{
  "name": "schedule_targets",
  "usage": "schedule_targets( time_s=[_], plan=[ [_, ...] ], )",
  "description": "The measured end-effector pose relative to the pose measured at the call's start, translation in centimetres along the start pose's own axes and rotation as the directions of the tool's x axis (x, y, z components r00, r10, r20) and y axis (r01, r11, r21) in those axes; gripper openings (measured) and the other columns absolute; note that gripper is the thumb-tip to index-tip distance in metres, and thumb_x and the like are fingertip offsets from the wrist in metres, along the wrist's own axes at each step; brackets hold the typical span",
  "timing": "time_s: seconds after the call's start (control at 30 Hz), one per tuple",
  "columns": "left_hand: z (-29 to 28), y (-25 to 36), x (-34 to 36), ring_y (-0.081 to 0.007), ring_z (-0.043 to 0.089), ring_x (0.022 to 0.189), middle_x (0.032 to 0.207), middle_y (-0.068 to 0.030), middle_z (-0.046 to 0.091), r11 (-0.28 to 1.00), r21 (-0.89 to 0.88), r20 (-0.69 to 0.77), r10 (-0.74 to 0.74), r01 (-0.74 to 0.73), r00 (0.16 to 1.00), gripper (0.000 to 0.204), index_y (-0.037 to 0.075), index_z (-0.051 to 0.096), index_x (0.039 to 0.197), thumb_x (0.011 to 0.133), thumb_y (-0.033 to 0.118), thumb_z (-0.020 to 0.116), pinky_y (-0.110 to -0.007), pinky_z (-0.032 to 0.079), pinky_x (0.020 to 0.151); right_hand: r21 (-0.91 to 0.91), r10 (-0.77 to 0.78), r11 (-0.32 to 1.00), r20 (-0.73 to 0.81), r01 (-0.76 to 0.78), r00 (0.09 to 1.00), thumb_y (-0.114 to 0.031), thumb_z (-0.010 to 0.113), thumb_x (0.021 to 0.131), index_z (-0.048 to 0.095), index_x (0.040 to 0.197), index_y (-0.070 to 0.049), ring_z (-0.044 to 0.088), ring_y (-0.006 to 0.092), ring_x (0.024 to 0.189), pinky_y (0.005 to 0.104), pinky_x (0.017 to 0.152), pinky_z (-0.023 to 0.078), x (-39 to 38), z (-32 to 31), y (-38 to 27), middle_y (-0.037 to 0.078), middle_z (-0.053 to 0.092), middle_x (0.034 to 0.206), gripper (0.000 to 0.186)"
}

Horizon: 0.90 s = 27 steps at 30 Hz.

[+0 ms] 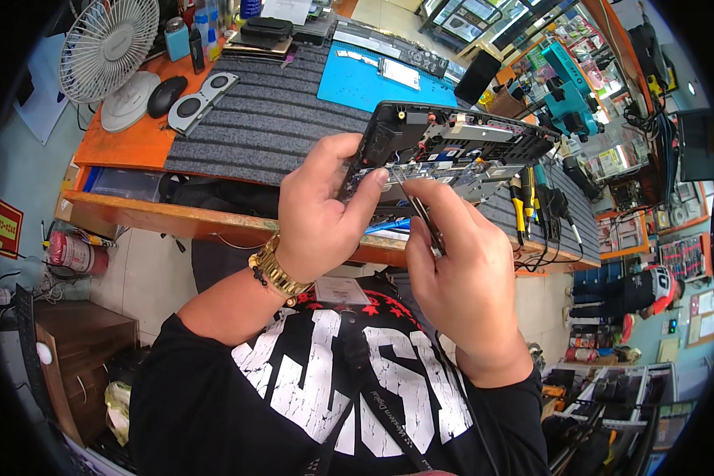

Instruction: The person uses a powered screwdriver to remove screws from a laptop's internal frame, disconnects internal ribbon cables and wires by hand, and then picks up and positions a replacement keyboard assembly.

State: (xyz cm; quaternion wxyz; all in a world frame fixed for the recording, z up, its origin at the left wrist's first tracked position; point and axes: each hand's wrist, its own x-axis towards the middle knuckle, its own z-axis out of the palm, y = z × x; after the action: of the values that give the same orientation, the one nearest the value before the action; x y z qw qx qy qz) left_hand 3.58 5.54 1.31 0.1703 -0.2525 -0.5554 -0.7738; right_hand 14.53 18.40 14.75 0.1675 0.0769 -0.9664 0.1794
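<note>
An opened black laptop base (464,143) is raised at a tilt above the workbench, its circuit boards and cables exposed. My left hand (325,202) grips its left end, thumb on the inner side and fingers behind the edge. In my right hand (468,274) is a slim, dark pair of tweezers (422,213), pinched between thumb and forefinger. Their tips point into the laptop's inside near my left thumb; whether they touch a part I cannot tell. A blue object (389,225) shows below the laptop, between my hands, mostly hidden.
A ribbed grey mat (238,131) covers the orange workbench, with a blue mat (345,83) farther back. At left stand a white fan (111,47), a black mouse (166,97) and a twin-fan cooling part (202,103). Yellow-black hand tools (523,206) lie at right. Another person (635,293) stands far right.
</note>
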Motion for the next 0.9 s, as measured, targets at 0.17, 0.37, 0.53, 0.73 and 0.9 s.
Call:
schedule_targets(
  time_s=[0.17, 0.37, 0.53, 0.73, 0.9],
  plan=[
    [-0.1, 0.1, -0.1, -0.0167, 0.080, 0.095, 0.113, -0.0134, 0.081, 1.000, 0.009, 0.004, -0.006, 0.006, 1.000, 0.031, 0.000, 0.072, 0.134, 0.105, 0.000, 0.084, -0.033, 0.062, 0.083, 0.007, 0.020, 1.000, -0.001, -0.020, 1.000, 0.006, 0.073, 0.101, 0.073, 0.134, -0.001, 0.081, 0.0491, 0.097, 0.0493, 0.082, 0.064, 0.2, 0.2, -0.1, 0.026, 0.082, 0.114, 0.034],
    [0.1, 0.0, -0.1, -0.0201, 0.083, 0.094, 0.109, -0.0135, 0.083, 0.999, 0.026, -0.014, 0.018, -0.017, 1.000, 0.031, 0.002, 0.072, 0.132, 0.104, 0.002, 0.085, -0.034, 0.062, 0.083, -0.042, 0.019, 0.999, -0.008, -0.020, 1.000, 0.005, 0.074, 0.101, 0.075, 0.134, -0.001, 0.081, 0.0481, 0.094, 0.0482, 0.081, 0.064, 0.2, 0.2, -0.7, 0.025, 0.082, 0.112, 0.033],
    [-0.1, -0.1, 0.0, -0.0262, 0.084, 0.090, 0.108, -0.0153, 0.083, 0.995, 0.078, -0.010, 0.060, -0.059, 0.998, 0.031, 0.003, 0.072, 0.132, 0.104, 0.005, 0.086, -0.036, 0.062, 0.080, -0.068, 0.026, 0.997, -0.001, -0.026, 1.000, 0.006, 0.074, 0.100, 0.077, 0.133, -0.002, 0.080, 0.0457, 0.089, 0.0463, 0.078, 0.063, 0.2, 0.0, -1.0, 0.024, 0.082, 0.109, 0.033],
    [0.0, -0.2, 0.0, -0.0289, 0.083, 0.086, 0.104, -0.0152, 0.082, 0.993, 0.097, -0.015, 0.075, -0.074, 0.997, 0.031, 0.003, 0.072, 0.131, 0.104, 0.007, 0.085, -0.038, 0.061, 0.076, -0.115, 0.008, 0.993, -0.005, -0.008, 1.000, 0.007, 0.074, 0.100, 0.078, 0.132, -0.002, 0.080, 0.0446, 0.086, 0.0468, 0.076, 0.063, 0.1, 0.2, -1.4, 0.022, 0.081, 0.107, 0.034],
    [-0.1, 0.0, 0.0, -0.0287, 0.083, 0.085, 0.103, -0.0153, 0.082, 0.993, 0.094, -0.003, 0.069, -0.068, 0.998, 0.031, 0.003, 0.072, 0.131, 0.104, 0.007, 0.085, -0.038, 0.061, 0.075, -0.118, 0.010, 0.993, 0.005, -0.009, 1.000, 0.008, 0.075, 0.099, 0.078, 0.132, -0.001, 0.080, 0.0436, 0.085, 0.0462, 0.075, 0.062, 0.1, 0.2, -1.6, 0.022, 0.081, 0.106, 0.034]
  ],
)
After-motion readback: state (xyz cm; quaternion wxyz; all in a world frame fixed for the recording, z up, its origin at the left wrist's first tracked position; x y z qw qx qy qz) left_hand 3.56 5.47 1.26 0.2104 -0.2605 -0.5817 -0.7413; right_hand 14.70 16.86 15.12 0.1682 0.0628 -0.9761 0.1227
